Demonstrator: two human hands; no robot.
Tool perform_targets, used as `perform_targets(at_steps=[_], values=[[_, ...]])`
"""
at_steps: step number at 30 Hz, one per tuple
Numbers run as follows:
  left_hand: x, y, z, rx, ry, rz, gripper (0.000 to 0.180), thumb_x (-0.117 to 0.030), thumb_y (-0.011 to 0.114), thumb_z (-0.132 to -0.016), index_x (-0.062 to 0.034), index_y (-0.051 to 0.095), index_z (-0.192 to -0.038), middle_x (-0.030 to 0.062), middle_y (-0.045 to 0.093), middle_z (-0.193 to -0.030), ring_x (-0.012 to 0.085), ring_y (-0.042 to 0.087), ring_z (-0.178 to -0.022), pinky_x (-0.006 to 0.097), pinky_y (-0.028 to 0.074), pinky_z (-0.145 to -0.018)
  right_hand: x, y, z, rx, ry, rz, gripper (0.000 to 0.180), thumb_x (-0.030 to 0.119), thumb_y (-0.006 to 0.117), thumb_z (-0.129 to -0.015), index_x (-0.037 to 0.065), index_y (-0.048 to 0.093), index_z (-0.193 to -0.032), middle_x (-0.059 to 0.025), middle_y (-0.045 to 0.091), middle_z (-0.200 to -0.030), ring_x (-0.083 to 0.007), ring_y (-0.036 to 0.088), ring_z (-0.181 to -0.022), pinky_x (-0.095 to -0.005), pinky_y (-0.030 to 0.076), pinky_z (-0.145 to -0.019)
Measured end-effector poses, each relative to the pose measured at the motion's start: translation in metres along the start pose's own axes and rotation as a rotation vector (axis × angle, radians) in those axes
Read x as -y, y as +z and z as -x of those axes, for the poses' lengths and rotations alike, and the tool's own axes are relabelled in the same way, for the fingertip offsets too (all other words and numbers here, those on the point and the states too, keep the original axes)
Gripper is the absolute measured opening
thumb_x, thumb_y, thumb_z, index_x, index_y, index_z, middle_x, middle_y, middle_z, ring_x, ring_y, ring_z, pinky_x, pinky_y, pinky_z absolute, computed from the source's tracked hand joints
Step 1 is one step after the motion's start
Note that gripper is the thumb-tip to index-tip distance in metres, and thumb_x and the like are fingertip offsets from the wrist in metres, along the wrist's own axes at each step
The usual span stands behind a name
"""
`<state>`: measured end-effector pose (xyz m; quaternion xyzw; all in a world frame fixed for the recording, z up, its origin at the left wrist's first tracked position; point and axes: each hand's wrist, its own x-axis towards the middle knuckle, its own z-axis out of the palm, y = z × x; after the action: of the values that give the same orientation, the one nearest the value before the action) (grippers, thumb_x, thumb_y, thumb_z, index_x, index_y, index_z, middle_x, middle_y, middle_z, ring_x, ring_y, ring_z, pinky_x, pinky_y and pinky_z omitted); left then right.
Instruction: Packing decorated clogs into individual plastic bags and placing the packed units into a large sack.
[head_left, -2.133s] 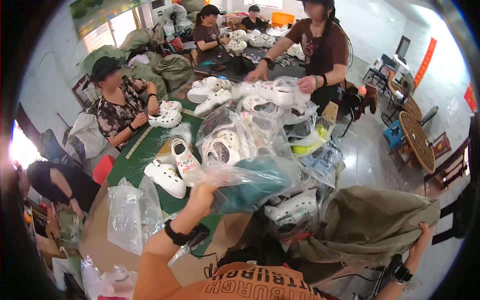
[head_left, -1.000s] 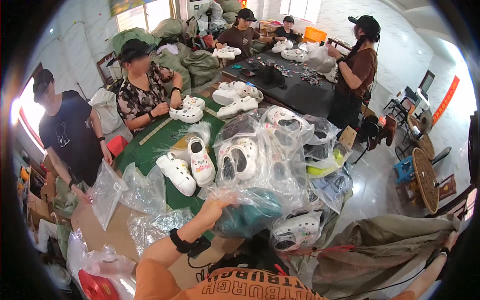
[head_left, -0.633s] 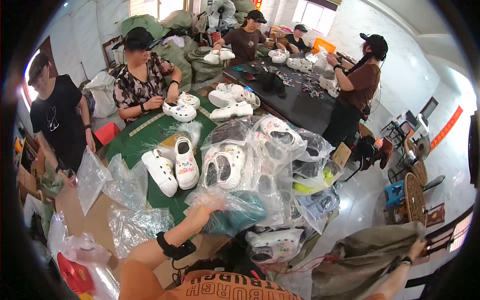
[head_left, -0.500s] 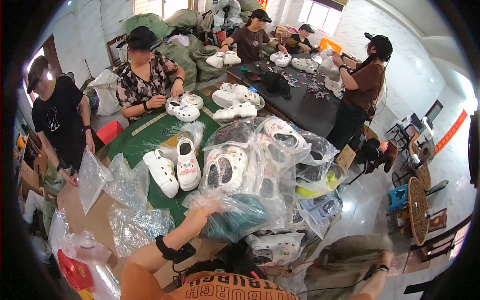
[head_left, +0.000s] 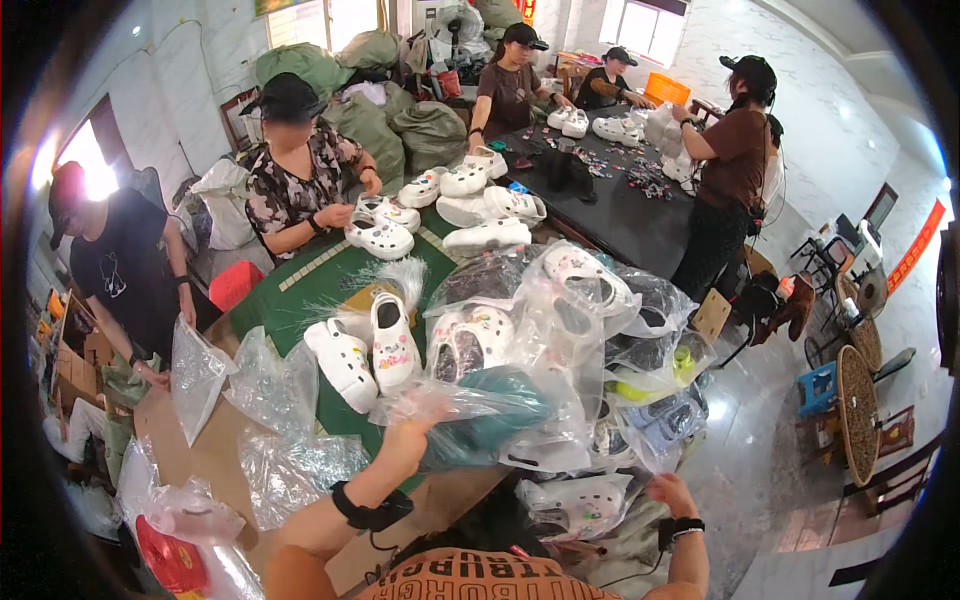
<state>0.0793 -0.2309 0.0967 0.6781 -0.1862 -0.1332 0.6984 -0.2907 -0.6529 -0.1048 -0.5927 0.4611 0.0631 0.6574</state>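
My left hand [head_left: 410, 432] is closed on the gathered end of a clear plastic bag [head_left: 460, 402]. Teal clogs [head_left: 500, 400] show through the film, above the front edge of the table. Off to the right, my right hand [head_left: 674, 494] is raised with its fingers loosely bent and nothing visible in them. It is nearest to a clear bag of light blue clogs [head_left: 668, 425] and a bagged pair of white clogs [head_left: 580, 505]; I cannot tell whether it touches the film. Two unbagged white clogs [head_left: 395, 345] with charms stand on the green mat beyond my left hand.
Bagged clogs [head_left: 560, 340] are heaped on the table's right side. Plastic bags [head_left: 290, 475] lie at left, near a red bag [head_left: 170, 555]. A person [head_left: 120, 260] holds a bag at left; another [head_left: 300, 170] handles white clogs. More people work at a black table [head_left: 610, 215].
My right hand has come up and left, away from the brownish sack at lower right. My left hand still grips the bag. A person at the back has set white clogs onto the pile.
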Motion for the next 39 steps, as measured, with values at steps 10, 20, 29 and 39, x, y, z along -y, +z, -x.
perform_targets(at_steps=[10,20,29,39], values=[[-0.038,-0.019,0.019,0.136,0.534,-0.503,0.017,-0.013,0.06,-0.062,-0.0099,0.059,-0.078,0.0054,0.053,-0.081,0.0249,0.047,-0.077,0.034,0.035,-0.068,0.265,0.32,0.172,-0.04,-1.265,0.965,0.088,0.037,0.072,-0.061,0.003,0.028,-0.129,-0.0151,0.037,-0.126,-0.0318,0.03,-0.119,-0.0445,0.022,-0.098],[-0.061,-0.015,0.012,0.066,0.811,-0.655,0.017,-0.012,0.064,-0.062,-0.0059,0.059,-0.076,0.0102,0.053,-0.092,0.0267,0.048,-0.084,0.035,0.036,-0.071,0.31,0.367,0.141,0.363,-1.386,1.013,0.047,0.023,0.065,-0.063,0.014,0.052,-0.108,-0.0062,0.05,-0.114,-0.0229,0.043,-0.111,-0.0383,0.031,-0.089],[-0.057,-0.039,-0.045,-0.039,0.308,-0.328,0.062,-0.007,0.067,-0.066,-0.0047,0.035,-0.12,0.0136,0.045,-0.113,0.0195,0.048,-0.092,0.032,0.038,-0.082,0.433,0.28,0.051,0.275,-1.26,0.773,0.015,0.01,0.049,-0.081,0.004,0.058,-0.091,-0.0081,0.06,-0.087,-0.0201,0.055,-0.078,-0.0289,0.044,-0.069],[0.044,-0.062,-0.047,-0.121,-0.306,0.036,0.021,-0.005,0.053,-0.08,0.0001,0.051,-0.101,0.0042,0.057,-0.084,0.0083,0.05,-0.073,0.021,0.041,-0.065,0.607,0.201,-0.07,-0.616,-1.171,1.457,0.029,0.028,0.05,-0.081,0.002,0.056,-0.092,-0.0166,0.054,-0.095,-0.0327,0.054,-0.086,-0.0397,0.042,-0.07]])
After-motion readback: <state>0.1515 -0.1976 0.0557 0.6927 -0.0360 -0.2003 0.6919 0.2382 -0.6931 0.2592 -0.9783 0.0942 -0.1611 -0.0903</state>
